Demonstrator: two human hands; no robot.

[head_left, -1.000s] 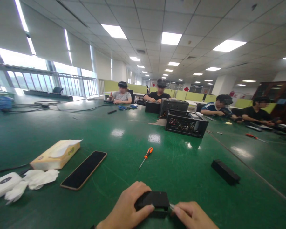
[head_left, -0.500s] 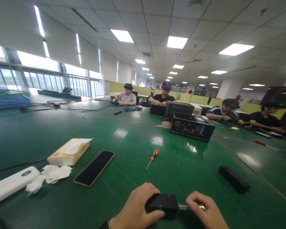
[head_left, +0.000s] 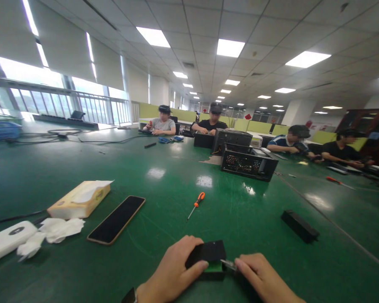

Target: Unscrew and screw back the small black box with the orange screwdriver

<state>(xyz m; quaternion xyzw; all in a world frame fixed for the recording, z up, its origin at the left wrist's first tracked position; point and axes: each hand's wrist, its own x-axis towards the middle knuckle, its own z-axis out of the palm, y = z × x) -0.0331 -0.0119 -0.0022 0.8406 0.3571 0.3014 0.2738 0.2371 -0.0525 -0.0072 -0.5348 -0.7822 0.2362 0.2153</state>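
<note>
At the bottom of the view my left hand (head_left: 173, 273) is closed around a small black box (head_left: 208, 254) with a green edge showing at its near side. It rests on the green table (head_left: 240, 210). My right hand (head_left: 260, 280) pinches a thin silvery metal piece (head_left: 229, 264) that sticks out of the box's right end. An orange-handled screwdriver (head_left: 196, 204) lies a little beyond the box.
A phone (head_left: 116, 219), a tissue box (head_left: 80, 198), crumpled tissues (head_left: 52, 233) and a white power bank (head_left: 6, 240) lie at left. A black bar (head_left: 299, 226) lies at right. Black computer cases (head_left: 248, 162) stand mid-table. Several people sit at the far side.
The box's near edge now shows green. My right hand has slid back closer to the box's end along the metal piece. The view has shifted slightly.
</note>
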